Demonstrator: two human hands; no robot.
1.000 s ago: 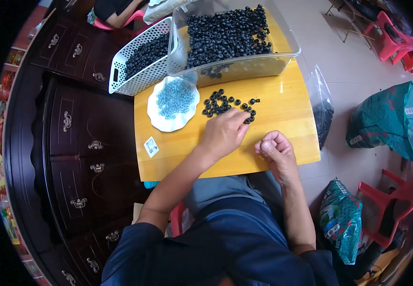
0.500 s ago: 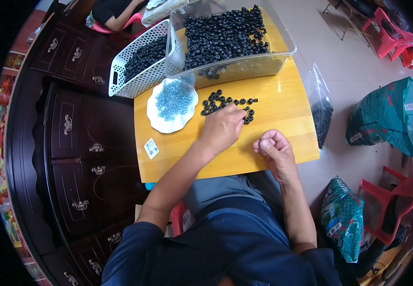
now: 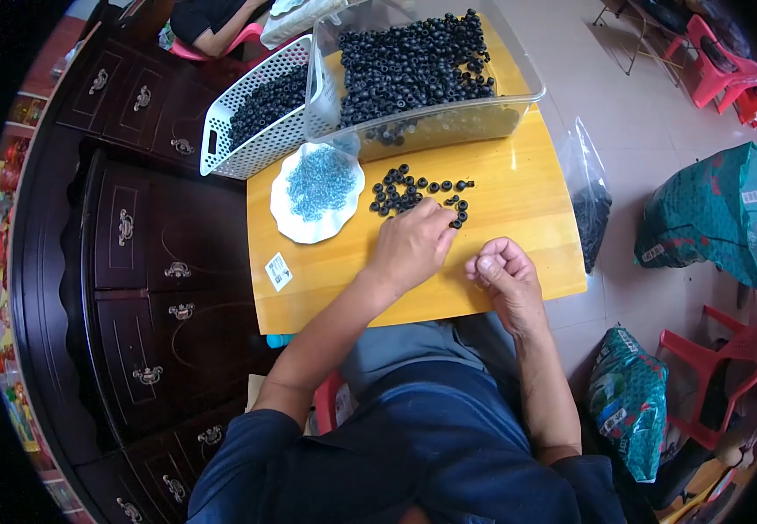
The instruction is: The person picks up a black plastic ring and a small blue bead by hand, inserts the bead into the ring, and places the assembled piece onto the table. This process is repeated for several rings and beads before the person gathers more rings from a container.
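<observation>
Left of the small yellow table [image 3: 518, 218] stands a dark wooden cabinet [image 3: 160, 262], and on the table's left part sits a white plate [image 3: 284, 218] of blue rings [image 3: 320, 182], with a white basket [image 3: 247, 131] and a clear tub [image 3: 431, 122] of black rings at the far edge. The left hand [image 3: 411, 244] lies palm down at the table's middle, fingers curled over the loose black rings [image 3: 409, 188] — whether it grips one, I cannot tell. Toward the table's right near edge the right hand [image 3: 502, 272] is clenched — its contents hidden.
</observation>
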